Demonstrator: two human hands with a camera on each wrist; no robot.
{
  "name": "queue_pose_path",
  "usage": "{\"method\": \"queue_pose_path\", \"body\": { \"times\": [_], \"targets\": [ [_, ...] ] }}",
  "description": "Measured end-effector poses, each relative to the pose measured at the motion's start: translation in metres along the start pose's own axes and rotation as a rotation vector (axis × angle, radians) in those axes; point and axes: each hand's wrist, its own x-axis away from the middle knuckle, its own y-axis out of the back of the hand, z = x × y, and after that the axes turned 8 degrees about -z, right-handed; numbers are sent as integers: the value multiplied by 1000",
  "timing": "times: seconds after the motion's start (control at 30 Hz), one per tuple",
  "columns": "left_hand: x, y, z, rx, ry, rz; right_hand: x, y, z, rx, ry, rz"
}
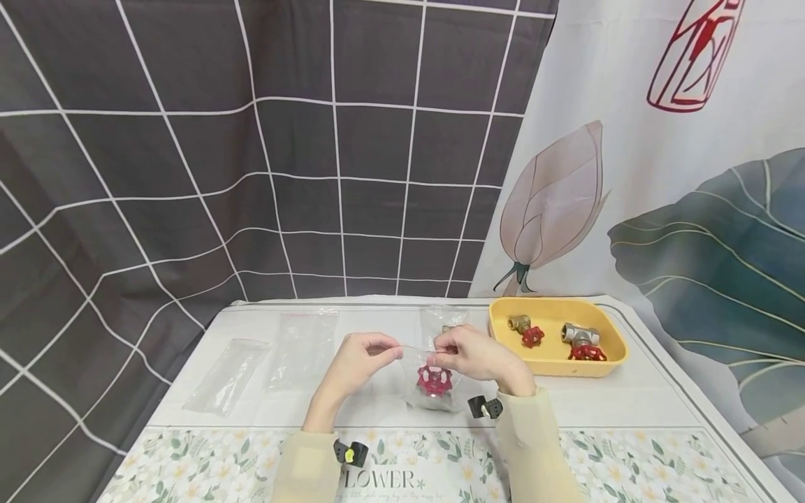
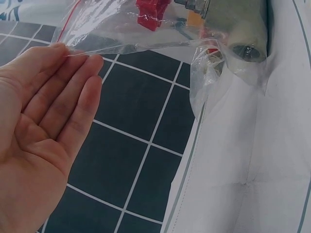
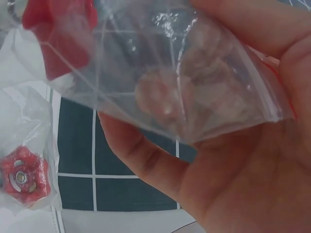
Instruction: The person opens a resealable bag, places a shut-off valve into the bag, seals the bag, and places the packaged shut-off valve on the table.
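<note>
Subject item: a clear zip bag (image 1: 449,402) containing one valve with a red handwheel (image 1: 434,381), positioned a little right of the middle of the table (image 1: 377,402), between its far edge and the flowered strip along its near edge. The left grip (image 1: 360,360) pinches one corner of the bag's mouth between thumb and fingertips; the right grip (image 1: 474,353) pinches the opposite end, the mouth stretched taut between them. Whether the seal is fully pressed together cannot be told, nor whether the bag's lower end bears on the table. A second bagged valve (image 1: 443,318) lies just beyond, toward the far edge. At the far right corner stands a yellow tray (image 1: 578,367) with a brass valve (image 1: 527,330) and a silver-grey valve (image 1: 581,341), apart from each other. Two flat bags, the wider bag (image 1: 302,349) and the narrower bag (image 1: 229,376), lie toward the left edge. Handling assessment: the valve appears to be rigid metal, probably heavy for its size and hard to damage; the film looks thin, limp and slippery, liable to stretch or tear under that weight. The mouth corners suit alignment; for carrying, the valve body, grasped through the film, is the sounder hold.
</note>
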Motion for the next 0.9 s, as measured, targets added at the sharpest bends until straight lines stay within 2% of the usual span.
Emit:
{"method": "queue_pose_path", "body": {
  "times": [0.13, 0.37, 0.6, 0.67, 0.9],
  "targets": [
    [0, -1, 0, 1, 6, 3, 0, -1, 0, -2, 3, 0],
    [-1, -3, -1, 1, 1, 0, 0, 1, -1, -44, -57, -3],
    [-1, -4, -3, -2, 47, -33, 4, 6, -5, -53, -63, -27],
    [-1, -5, -7, -4, 51, -34, 4, 7, -5, -51, -53, -28],
    [6, 0, -39, 0, 43, -24, 4, 5, -6, -56, 0, -22]
  ]
}}
